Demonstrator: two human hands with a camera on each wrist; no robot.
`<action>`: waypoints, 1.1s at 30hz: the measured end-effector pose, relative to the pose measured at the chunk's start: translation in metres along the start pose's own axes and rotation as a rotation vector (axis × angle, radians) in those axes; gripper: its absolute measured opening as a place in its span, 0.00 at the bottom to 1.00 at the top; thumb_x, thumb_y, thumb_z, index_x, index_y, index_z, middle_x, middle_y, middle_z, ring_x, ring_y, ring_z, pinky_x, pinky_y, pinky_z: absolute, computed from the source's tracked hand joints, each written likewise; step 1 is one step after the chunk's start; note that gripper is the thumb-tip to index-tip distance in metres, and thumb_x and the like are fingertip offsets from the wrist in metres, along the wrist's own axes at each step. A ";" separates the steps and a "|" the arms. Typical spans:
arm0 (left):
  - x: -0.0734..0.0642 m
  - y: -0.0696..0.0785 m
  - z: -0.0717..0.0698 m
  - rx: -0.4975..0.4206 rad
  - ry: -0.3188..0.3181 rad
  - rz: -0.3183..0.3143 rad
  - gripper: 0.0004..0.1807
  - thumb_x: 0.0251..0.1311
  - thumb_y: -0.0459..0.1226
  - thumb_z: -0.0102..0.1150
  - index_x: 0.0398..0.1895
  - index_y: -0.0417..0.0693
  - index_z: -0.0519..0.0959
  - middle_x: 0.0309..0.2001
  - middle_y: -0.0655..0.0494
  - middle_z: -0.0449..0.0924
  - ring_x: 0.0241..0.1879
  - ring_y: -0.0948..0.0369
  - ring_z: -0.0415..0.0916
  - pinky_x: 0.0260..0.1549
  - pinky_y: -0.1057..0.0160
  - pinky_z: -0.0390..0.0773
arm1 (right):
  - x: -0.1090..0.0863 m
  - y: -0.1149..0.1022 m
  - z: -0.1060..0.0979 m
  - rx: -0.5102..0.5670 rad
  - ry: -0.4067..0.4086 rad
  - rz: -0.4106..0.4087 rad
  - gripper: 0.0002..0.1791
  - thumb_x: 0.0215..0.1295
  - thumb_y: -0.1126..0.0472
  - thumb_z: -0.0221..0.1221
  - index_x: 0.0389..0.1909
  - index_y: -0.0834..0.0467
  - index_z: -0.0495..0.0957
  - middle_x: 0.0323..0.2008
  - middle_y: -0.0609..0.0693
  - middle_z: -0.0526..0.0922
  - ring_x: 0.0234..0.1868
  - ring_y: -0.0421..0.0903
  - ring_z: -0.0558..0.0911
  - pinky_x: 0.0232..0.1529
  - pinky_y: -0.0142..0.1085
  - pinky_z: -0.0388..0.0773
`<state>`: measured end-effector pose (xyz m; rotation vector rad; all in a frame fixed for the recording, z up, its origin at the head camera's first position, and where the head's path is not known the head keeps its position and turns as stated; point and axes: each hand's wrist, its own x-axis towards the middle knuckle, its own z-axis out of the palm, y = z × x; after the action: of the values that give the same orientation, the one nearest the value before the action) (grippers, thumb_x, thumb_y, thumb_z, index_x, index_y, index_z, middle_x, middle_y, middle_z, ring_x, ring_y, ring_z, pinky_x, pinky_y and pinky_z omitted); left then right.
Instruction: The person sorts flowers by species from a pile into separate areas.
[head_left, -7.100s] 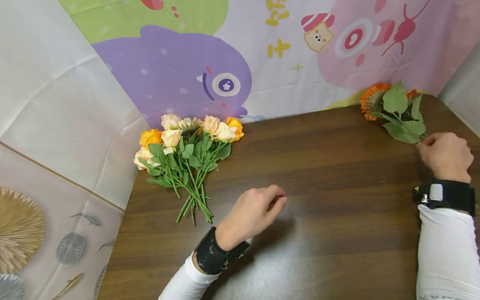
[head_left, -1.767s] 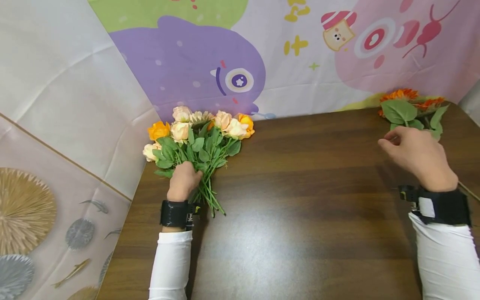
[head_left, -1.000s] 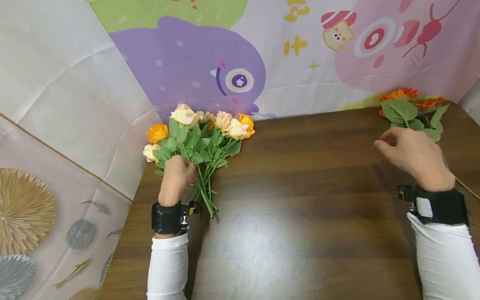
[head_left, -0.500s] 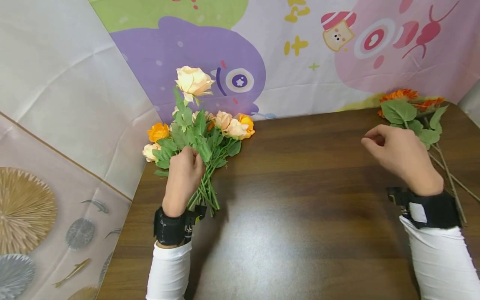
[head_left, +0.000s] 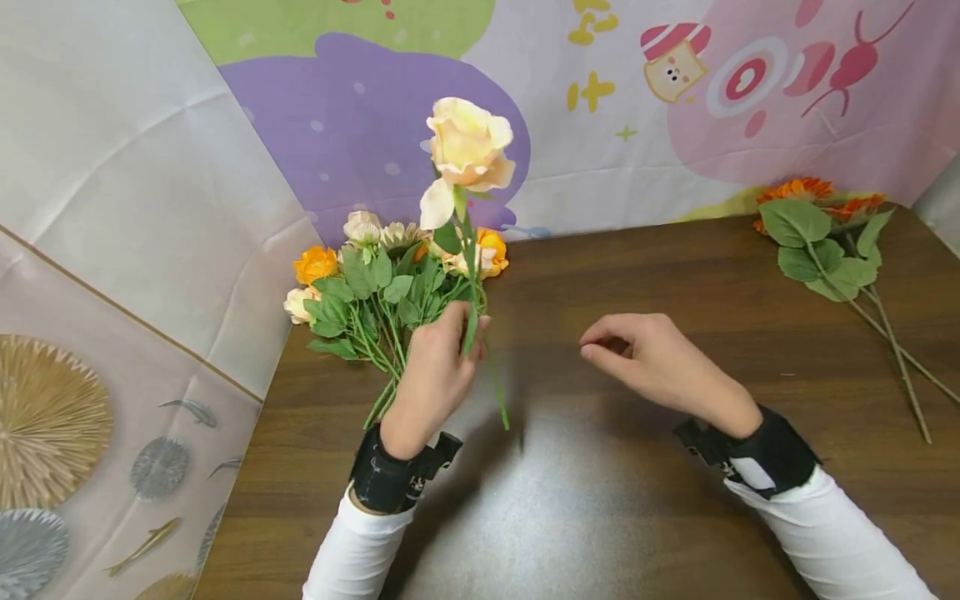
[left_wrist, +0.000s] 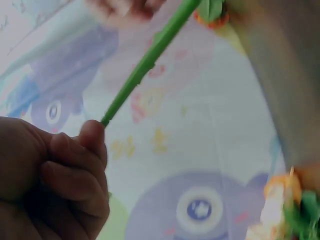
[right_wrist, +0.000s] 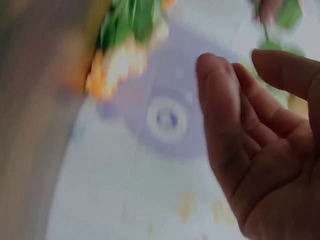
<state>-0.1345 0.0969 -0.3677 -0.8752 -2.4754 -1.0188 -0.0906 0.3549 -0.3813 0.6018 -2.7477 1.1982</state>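
Observation:
A pale peach rose (head_left: 471, 146) stands upright above the table, its green stem (left_wrist: 145, 65) pinched by my left hand (head_left: 437, 375). The stem's lower end hangs below the fingers, over the wood. My right hand (head_left: 663, 367) hovers over the middle of the table, thumb and fingers loosely bent with a gap between them and nothing held. In the right wrist view the right hand's fingers (right_wrist: 220, 100) and thumb are apart. Behind the left hand lies a bunch of cream, peach and orange flowers (head_left: 375, 283), stems toward me.
Two orange sunflowers (head_left: 806, 200) with broad leaves lie at the back right, their stems crossing toward the right edge. The brown wooden table (head_left: 600, 517) meets a cartoon-printed cloth (head_left: 570, 183) behind and a pale cloth (head_left: 150, 250) on the left.
My left hand took a peach rose from the bunch, raised it and carried it right. My right hand let go of the sunflowers at the back right and moved left toward the middle.

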 end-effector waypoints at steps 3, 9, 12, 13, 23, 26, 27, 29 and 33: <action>-0.003 0.010 0.011 -0.038 -0.031 0.048 0.04 0.62 0.33 0.53 0.36 0.40 0.72 0.19 0.53 0.79 0.19 0.66 0.73 0.14 0.64 0.74 | 0.000 -0.014 0.016 0.130 -0.072 0.000 0.08 0.63 0.55 0.57 0.40 0.51 0.80 0.30 0.47 0.83 0.28 0.39 0.77 0.26 0.39 0.77; -0.009 0.023 0.025 -0.116 -0.106 0.121 0.05 0.63 0.33 0.52 0.39 0.40 0.71 0.21 0.53 0.78 0.22 0.66 0.73 0.18 0.64 0.76 | -0.001 -0.055 0.025 0.319 -0.109 0.053 0.07 0.62 0.67 0.56 0.39 0.60 0.79 0.23 0.51 0.81 0.21 0.40 0.78 0.19 0.37 0.78; -0.011 0.024 0.029 -0.135 -0.121 0.131 0.05 0.63 0.32 0.52 0.39 0.39 0.71 0.21 0.54 0.77 0.22 0.67 0.73 0.19 0.66 0.75 | -0.001 -0.057 0.028 0.352 -0.094 0.068 0.04 0.61 0.69 0.56 0.34 0.59 0.79 0.21 0.50 0.80 0.19 0.40 0.78 0.18 0.36 0.77; -0.011 0.025 0.031 -0.138 -0.125 0.131 0.05 0.63 0.32 0.51 0.39 0.40 0.71 0.21 0.55 0.77 0.22 0.67 0.73 0.19 0.66 0.76 | -0.001 -0.057 0.028 0.355 -0.091 0.073 0.04 0.61 0.69 0.56 0.33 0.58 0.79 0.20 0.50 0.79 0.19 0.41 0.77 0.17 0.37 0.77; -0.011 0.020 0.039 -0.136 -0.168 0.126 0.04 0.64 0.33 0.50 0.37 0.41 0.71 0.21 0.55 0.76 0.21 0.69 0.71 0.18 0.67 0.74 | 0.001 -0.017 0.038 0.327 -0.094 0.085 0.05 0.62 0.62 0.58 0.28 0.58 0.78 0.20 0.55 0.81 0.20 0.48 0.79 0.18 0.39 0.79; -0.010 0.019 0.038 -0.122 -0.174 0.125 0.06 0.64 0.33 0.49 0.40 0.39 0.72 0.22 0.56 0.76 0.20 0.69 0.70 0.17 0.68 0.72 | 0.004 0.002 0.031 0.256 -0.048 0.105 0.05 0.62 0.62 0.58 0.29 0.58 0.79 0.20 0.55 0.82 0.20 0.47 0.80 0.18 0.38 0.79; -0.010 0.018 0.037 -0.119 -0.175 0.121 0.07 0.64 0.33 0.49 0.41 0.38 0.72 0.21 0.56 0.75 0.20 0.69 0.69 0.17 0.68 0.72 | 0.005 0.007 0.028 0.227 -0.029 0.121 0.05 0.62 0.62 0.57 0.29 0.59 0.79 0.20 0.55 0.82 0.20 0.48 0.80 0.17 0.38 0.79; -0.009 0.018 0.035 -0.108 -0.172 0.116 0.09 0.63 0.32 0.48 0.43 0.37 0.73 0.21 0.57 0.75 0.19 0.69 0.67 0.17 0.68 0.71 | 0.007 0.017 0.019 0.153 0.003 0.159 0.06 0.61 0.62 0.57 0.28 0.59 0.79 0.19 0.53 0.82 0.19 0.46 0.80 0.16 0.38 0.78; -0.008 0.016 0.027 -0.082 -0.159 0.097 0.10 0.63 0.33 0.49 0.45 0.37 0.73 0.20 0.58 0.74 0.16 0.69 0.65 0.15 0.68 0.69 | 0.007 0.034 0.000 0.038 0.022 0.256 0.07 0.61 0.63 0.56 0.26 0.61 0.78 0.17 0.51 0.81 0.18 0.44 0.80 0.16 0.37 0.77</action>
<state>-0.1198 0.1221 -0.3825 -1.1316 -2.5053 -1.0620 -0.1104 0.3738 -0.4033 0.2423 -2.8552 1.2991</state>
